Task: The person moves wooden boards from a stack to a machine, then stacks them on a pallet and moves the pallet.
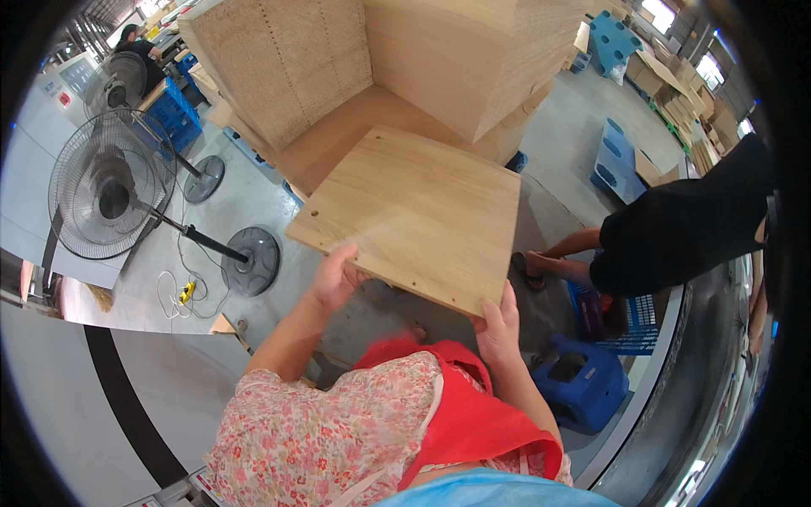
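Between my two hands is a flat wooden panel (414, 220) with a light grain. Small holes run along its near edge, and a larger round hole sits near its left corner. My left hand (340, 277) is closed on the near edge toward the left, thumb on top. At the near right corner my right hand (497, 325) grips the same panel, its thumb along the top face. The fingers under the panel are hidden. Just beyond it stand stacks of wooden boards (283, 72), one tall stack at the left and another (448, 59) at the right.
Two standing fans (114, 198) are at the left, with a cable and yellow socket (187, 292) on the floor. A person in black (676, 232) is close on my right. A blue plastic stool (579, 384) and a blue crate (629, 325) stand near the right-hand machine edge.
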Motion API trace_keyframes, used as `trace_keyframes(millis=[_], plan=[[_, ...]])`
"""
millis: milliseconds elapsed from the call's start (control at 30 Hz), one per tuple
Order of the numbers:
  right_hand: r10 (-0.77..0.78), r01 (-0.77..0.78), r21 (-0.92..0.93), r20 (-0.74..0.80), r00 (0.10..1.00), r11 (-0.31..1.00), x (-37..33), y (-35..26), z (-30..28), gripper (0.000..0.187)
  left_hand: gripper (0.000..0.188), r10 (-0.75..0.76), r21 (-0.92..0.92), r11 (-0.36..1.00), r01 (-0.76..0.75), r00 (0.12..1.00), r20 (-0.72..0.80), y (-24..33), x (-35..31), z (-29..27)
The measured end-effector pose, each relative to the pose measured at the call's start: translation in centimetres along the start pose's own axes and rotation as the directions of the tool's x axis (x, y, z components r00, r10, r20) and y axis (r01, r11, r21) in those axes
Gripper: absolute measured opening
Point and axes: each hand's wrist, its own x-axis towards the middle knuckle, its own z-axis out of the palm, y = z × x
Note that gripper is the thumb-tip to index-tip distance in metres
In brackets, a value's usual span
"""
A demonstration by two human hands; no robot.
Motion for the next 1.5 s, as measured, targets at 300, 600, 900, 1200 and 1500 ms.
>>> trace_keyframes(millis=[300, 600, 900, 1200, 1500], plan=[[0.285, -0.011, -0.714, 0.266, 0.921, 0.700, 9.1, 5.2, 1.6, 0.056, 0.071, 0.824, 0.984, 0.167, -0.063, 0.556, -0.105, 3.0, 9.9, -7.4], [0.224, -0.214, -0.550, -0.050, 0.973, 0.807, 5.0, 6.1, -5.5, 0.049, 0.061, 0.537, 0.896, -0.433, 0.100, 0.827, 0.167, -2.6, 9.2, -2.5], [0.187, -0.363, -0.508, -0.364, 0.912, 0.781, 0.0, 6.8, -10.9, 0.049, 0.057, 0.520, 0.854, -0.488, 0.180, 0.846, 0.119, -2.4, 12.2, -1.1], [0.142, -0.478, -0.652, -0.499, 0.855, 0.589, -5.9, 9.2, -16.3, 0.038, 0.058, 0.514, 0.793, -0.582, 0.180, 0.837, 0.187, -3.1, 11.8, -1.7], [0.318, -0.382, -0.474, -0.213, 0.924, 0.793, -10.1, 14.7, -19.3, 0.027, 0.047, 0.052, 0.745, -0.226, -0.627, 0.756, 0.652, -7.5, 9.3, 7.4]])
